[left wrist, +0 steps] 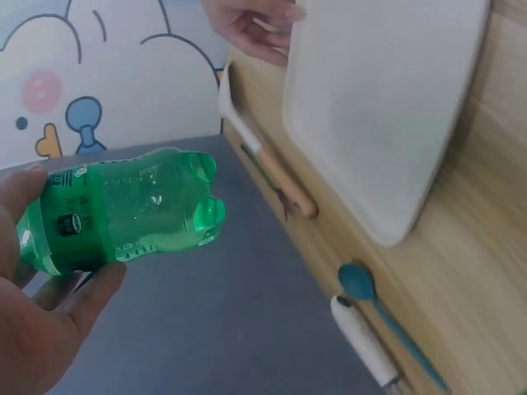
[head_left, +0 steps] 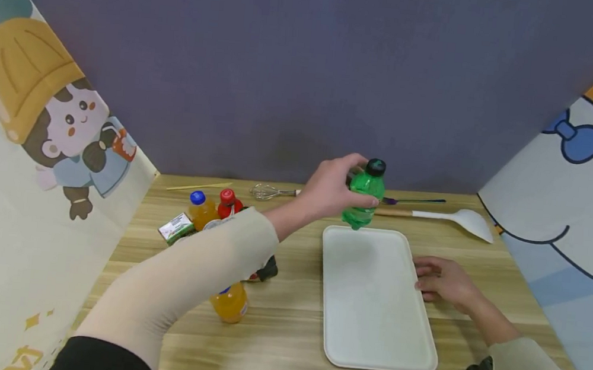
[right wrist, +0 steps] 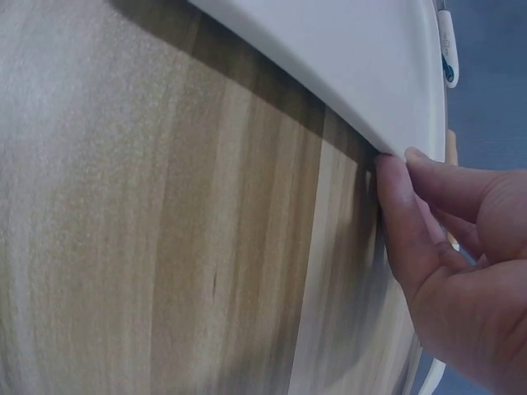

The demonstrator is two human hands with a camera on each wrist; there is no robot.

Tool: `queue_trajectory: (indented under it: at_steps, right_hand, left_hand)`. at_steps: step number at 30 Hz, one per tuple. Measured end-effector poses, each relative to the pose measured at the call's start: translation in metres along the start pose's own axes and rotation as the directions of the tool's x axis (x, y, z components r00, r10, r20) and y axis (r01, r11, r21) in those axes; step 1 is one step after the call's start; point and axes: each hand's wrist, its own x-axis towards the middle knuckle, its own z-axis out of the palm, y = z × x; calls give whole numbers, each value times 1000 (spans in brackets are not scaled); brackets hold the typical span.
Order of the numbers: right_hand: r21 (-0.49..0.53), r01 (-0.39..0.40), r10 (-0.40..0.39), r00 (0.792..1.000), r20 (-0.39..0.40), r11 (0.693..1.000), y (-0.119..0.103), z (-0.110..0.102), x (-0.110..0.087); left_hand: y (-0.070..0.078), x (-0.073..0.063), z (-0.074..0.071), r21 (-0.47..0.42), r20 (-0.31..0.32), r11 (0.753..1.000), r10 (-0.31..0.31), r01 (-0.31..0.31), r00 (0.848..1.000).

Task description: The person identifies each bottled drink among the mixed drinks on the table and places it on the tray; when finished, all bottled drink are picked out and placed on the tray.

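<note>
- Green plastic bottle (head_left: 364, 194): we find it raised off the wooden table (head_left: 280, 350), slightly tilted, cap up, showing at the tray's far edge in the head view.
- Left hand (head_left: 331, 182): we record thumb and fingers wrapped around the bottle's label.
- Right hand (head_left: 450, 283): we note thumb and forefinger pinching the white tray (head_left: 379, 300) by its right edge, toward the far right corner.
- Along the table's far edge we list a whisk (head_left: 263, 192) and a white-headed utensil (head_left: 472, 223), the latter nearer the far right corner.
- Toward the left edge: a carton (head_left: 176, 227), a blue-capped bottle (head_left: 201, 211) and a red-capped bottle (head_left: 229, 204), partly hidden by the left sleeve (head_left: 203, 259).
</note>
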Motion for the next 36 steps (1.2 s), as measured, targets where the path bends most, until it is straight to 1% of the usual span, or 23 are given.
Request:
queue_trajectory:
  at_steps: [4,9,14,17,21,28,32,36]
  right_hand:
    - [0,3,-3,1000,6,1000,-1,-1,1]
    - [-4,-1,1,1000,19,1000,-4,-3,1]
    - [-8,-10,11,1000,19,1000,-7,-4,2]
    - [-25,-29,29,999,13,999,-7,-3,1]
    - [-54,-39,39,999,1,998,-5,-2,-2]
    - [-83,-23,21,999,-24,996,-3,4,-5]
    - [-74,-19,16,999,-28,997,-3,6,-4]
    - [-60,-14,12,999,-31,998,-3,6,-3]
  left_hand:
    - [-2,15,18,-13,11,1000,-5,5,1000]
    - [-7,30,42,-5,3,1000,1,-1,1000]
    - [-11,39,64,-21,-4,999,-44,44,999]
    - [-13,43,78,-30,-10,996,-81,81,997]
    - [-18,48,98,-31,-21,994,-105,104,994]
    - [-31,52,130,-28,-49,991,-130,128,990]
    - [-35,53,143,-42,-67,990,-137,135,988]
    - [-37,53,150,-69,-60,986,-153,149,986]
